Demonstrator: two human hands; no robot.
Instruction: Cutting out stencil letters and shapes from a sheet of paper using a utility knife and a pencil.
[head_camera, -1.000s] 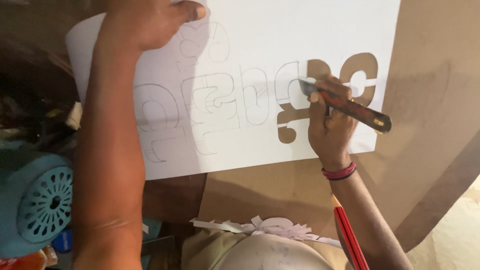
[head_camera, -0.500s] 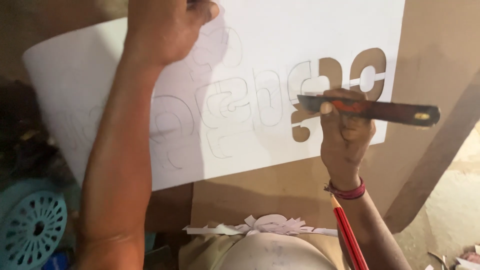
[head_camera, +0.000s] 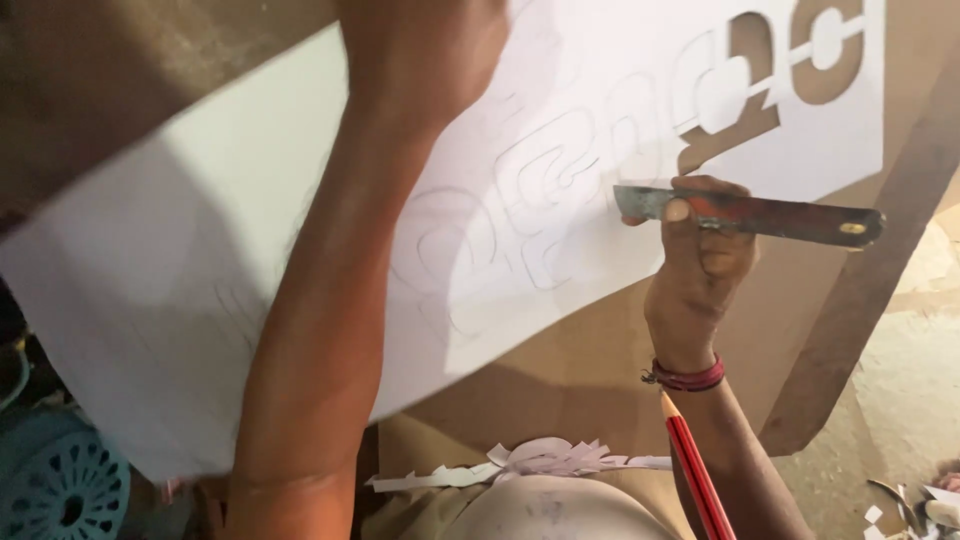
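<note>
Head view shows the left hand (head_camera: 425, 55) pressed flat, fingers apart, on the upper part of a large white sheet (head_camera: 200, 260) lying on a brown board (head_camera: 590, 370). Drawn letter outlines (head_camera: 530, 210) run across the sheet; cut-out shapes (head_camera: 760, 70) sit at 1 o'clock. The right hand (head_camera: 700, 260) is closed around a dark knife-like tool (head_camera: 760, 215), its handle pointing to 3 o'clock and its tip on the outlines. A red pencil (head_camera: 695, 475) lies at 5 o'clock, paper scraps (head_camera: 520, 462) at 6 o'clock. Judgement: clean work calls for firm downward pressure from the left hand, fingers clear of the tip, and slow strokes along each line.
</note>
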